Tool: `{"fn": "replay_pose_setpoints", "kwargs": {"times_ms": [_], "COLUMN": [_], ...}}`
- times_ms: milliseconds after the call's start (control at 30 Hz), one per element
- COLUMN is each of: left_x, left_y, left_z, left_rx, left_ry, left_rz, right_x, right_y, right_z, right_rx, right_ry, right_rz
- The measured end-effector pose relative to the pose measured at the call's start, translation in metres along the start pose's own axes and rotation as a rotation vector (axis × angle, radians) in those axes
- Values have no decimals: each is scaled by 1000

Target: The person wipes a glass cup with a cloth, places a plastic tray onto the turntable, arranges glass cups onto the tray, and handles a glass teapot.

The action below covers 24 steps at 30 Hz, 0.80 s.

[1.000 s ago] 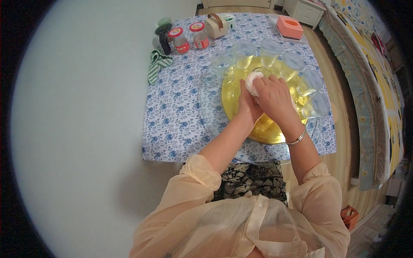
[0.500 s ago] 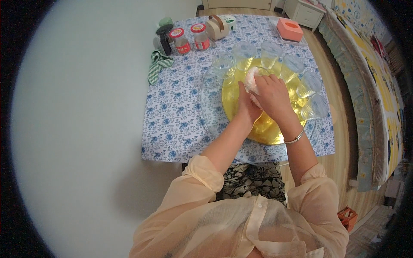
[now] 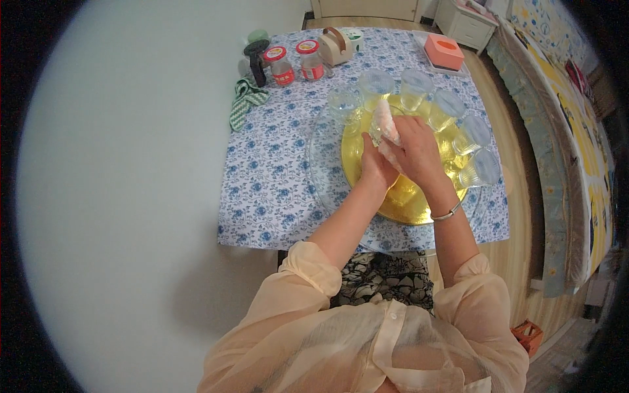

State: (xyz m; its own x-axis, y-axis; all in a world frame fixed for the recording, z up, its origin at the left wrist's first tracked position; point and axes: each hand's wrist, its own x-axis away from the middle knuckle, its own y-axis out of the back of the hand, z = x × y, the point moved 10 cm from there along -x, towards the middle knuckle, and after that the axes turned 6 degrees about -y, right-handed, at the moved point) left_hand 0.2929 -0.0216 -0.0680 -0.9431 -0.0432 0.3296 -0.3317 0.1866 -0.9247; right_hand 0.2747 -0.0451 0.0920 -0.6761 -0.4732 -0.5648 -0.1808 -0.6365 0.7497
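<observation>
My left hand (image 3: 379, 165) is closed around a clear glass (image 3: 375, 130), most of which is hidden by my fingers and the cloth. A pinkish-white cloth (image 3: 385, 116) is bunched in my right hand (image 3: 419, 145), pressed against the glass, one end of it sticking up. Both hands meet above a shiny gold round mat (image 3: 409, 213), which lies on a clear glass turntable (image 3: 321, 167). Several ribbed clear glasses curve round the mat's far and right sides, among them a far glass (image 3: 414, 90) and a near-right glass (image 3: 478, 169).
At the table's far left stand two red-lidded jars (image 3: 280, 67), a black-handled jug (image 3: 256, 62) and a green-and-white checked cloth (image 3: 246, 103). Behind them is a beige holder (image 3: 335, 49) with a brown handle. An orange tissue box (image 3: 444, 52) occupies the far right corner. A bed (image 3: 557, 131) lies beyond.
The cloth's end now points more upright, and more of the glass shows beside it. My hands have shifted only slightly. The whole view has moved a little.
</observation>
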Motion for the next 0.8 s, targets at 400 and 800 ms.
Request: {"fn": "replay_pose_setpoints", "kwargs": {"times_ms": [400, 800], "left_x": [20, 77], "left_y": [8, 57], "left_z": [18, 17], "left_rx": [-65, -310], "left_ry": [278, 259], "left_rz": [277, 63], "right_x": [49, 106], "right_y": [21, -19], "right_z": [-11, 8], "right_rx": [-425, -287], "right_ry": [-322, -331], "right_rz": [-97, 176]}}
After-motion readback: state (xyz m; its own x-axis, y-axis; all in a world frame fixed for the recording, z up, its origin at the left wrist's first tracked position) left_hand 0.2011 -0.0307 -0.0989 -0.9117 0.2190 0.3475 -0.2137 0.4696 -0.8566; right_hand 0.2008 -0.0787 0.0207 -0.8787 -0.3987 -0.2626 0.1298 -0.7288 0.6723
